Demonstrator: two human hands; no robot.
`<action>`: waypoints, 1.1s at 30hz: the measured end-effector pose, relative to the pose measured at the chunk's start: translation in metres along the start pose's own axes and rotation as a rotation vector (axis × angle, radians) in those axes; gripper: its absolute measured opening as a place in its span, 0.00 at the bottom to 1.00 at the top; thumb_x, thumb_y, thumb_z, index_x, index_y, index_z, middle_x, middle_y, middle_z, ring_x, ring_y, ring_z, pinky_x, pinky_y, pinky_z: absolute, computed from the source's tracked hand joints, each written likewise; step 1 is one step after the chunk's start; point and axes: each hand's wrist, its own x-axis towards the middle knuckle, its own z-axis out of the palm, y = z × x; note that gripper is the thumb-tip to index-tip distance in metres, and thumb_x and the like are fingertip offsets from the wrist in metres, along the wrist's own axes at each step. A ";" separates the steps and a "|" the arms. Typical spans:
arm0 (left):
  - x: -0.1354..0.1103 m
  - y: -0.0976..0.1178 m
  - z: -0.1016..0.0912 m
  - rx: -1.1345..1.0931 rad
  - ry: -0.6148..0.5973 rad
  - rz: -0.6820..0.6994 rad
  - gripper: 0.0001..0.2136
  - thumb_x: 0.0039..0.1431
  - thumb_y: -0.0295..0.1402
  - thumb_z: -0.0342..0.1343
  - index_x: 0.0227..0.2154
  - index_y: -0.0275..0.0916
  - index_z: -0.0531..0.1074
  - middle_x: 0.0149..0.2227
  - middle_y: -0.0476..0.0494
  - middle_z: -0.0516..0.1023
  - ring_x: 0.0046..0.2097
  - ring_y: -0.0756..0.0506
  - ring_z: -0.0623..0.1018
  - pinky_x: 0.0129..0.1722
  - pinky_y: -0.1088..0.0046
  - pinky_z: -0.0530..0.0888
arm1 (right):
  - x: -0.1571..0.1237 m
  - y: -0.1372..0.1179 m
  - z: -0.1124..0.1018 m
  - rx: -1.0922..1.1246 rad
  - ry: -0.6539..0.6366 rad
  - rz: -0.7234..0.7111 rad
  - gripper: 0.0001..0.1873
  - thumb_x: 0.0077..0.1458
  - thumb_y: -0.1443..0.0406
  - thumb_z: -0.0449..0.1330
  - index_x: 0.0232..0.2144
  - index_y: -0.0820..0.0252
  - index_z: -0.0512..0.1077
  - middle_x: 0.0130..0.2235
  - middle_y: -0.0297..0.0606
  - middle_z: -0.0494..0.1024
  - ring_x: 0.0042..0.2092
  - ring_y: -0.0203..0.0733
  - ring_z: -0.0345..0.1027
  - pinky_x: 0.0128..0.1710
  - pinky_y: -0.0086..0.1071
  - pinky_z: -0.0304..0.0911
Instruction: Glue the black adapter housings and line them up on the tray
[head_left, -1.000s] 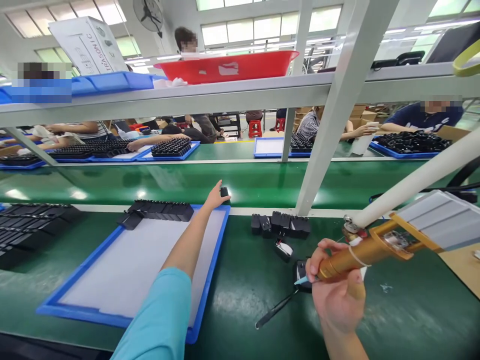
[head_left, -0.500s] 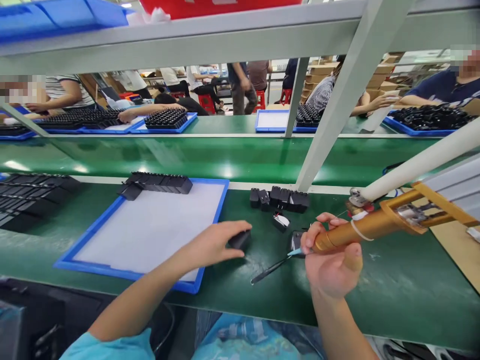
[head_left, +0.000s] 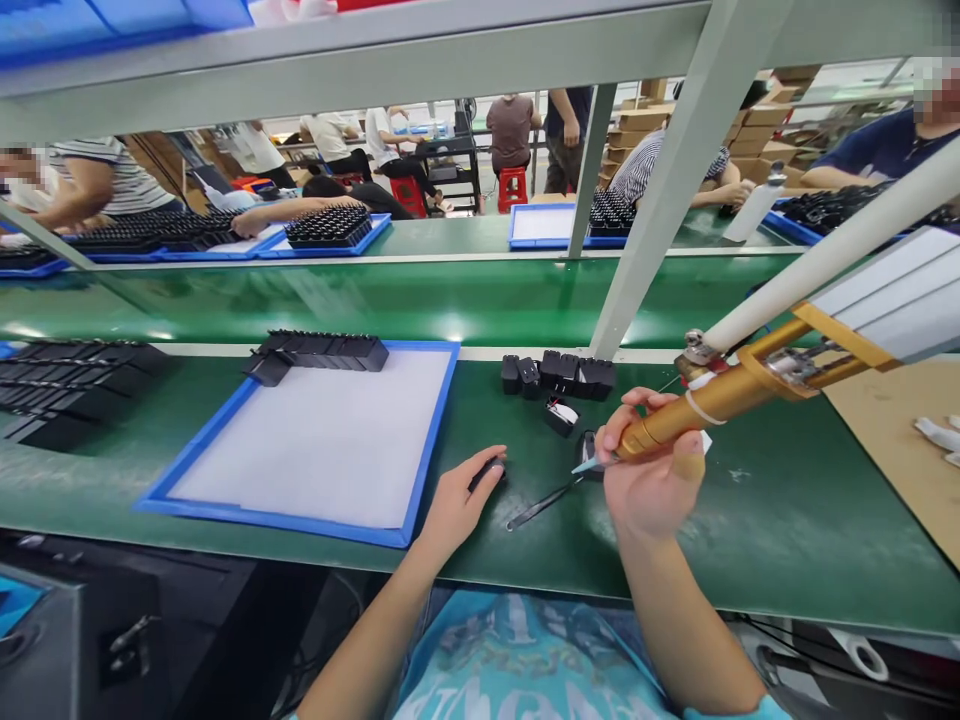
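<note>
Holding, above green table (head_left: 540, 570), small black block (head_left: 487, 472) in curled left hand (head_left: 454, 502) at frame centre and gold cylindrical metal tool (head_left: 690, 415) in part-curled right hand (head_left: 651, 480), right of centre.

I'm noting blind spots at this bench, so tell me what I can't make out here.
All in the head view:
Black block: mostly covered by the left hand.
Black case: partly hidden behind the right hand.
Dark parts at far right: partly behind the white rod, too small to tell apart.
Red object: cut off by the top edge.
</note>
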 end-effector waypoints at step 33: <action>-0.020 0.003 0.011 0.244 0.250 0.159 0.19 0.59 0.39 0.57 0.53 0.44 0.66 0.43 0.44 0.80 0.38 0.44 0.81 0.36 0.68 0.78 | -0.007 0.009 0.050 0.068 -0.107 0.141 0.27 0.51 0.40 0.52 0.42 0.51 0.66 0.36 0.33 0.72 0.20 0.28 0.59 0.12 0.24 0.54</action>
